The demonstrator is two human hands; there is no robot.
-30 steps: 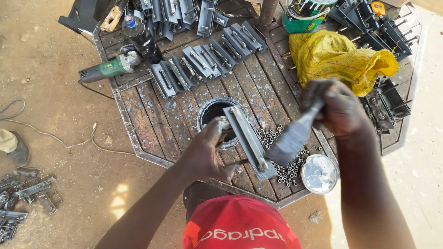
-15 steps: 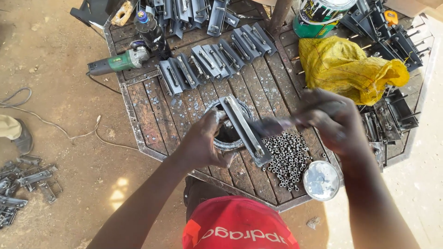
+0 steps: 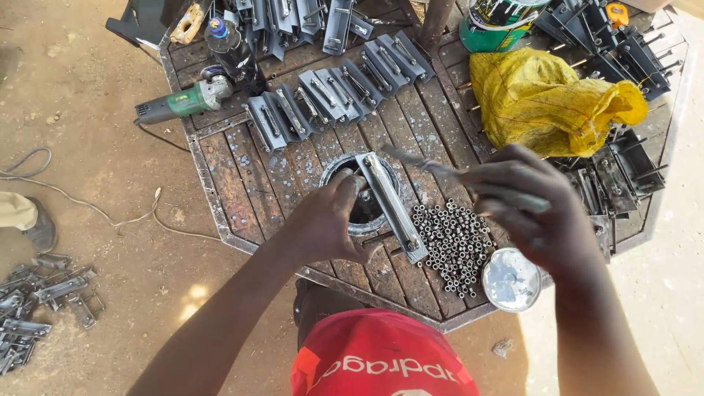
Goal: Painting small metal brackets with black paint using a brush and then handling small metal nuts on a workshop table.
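Observation:
My left hand (image 3: 330,220) grips a long grey metal channel piece (image 3: 392,205) and holds it slanted across a round dark can (image 3: 328,173) set in the table. My right hand (image 3: 535,213) is closed on a brush (image 3: 425,167), blurred by motion. The brush tip points left and hovers just right of the piece's upper end. Below my right hand sit a pile of several small metal tubes (image 3: 451,242) and a shallow round lid of grey paint (image 3: 511,279).
Several similar metal pieces (image 3: 330,95) lie in a row on the slatted metal table (image 3: 235,183). A green angle grinder (image 3: 183,103), a dark bottle (image 3: 231,51), a yellow bag (image 3: 550,99) and a paint can (image 3: 499,22) stand farther back. Metal parts (image 3: 37,301) litter the sandy ground at left.
My right hand has swung the brush from pointing down beside the piece to lying level near its upper end. The left hand keeps the piece over the can.

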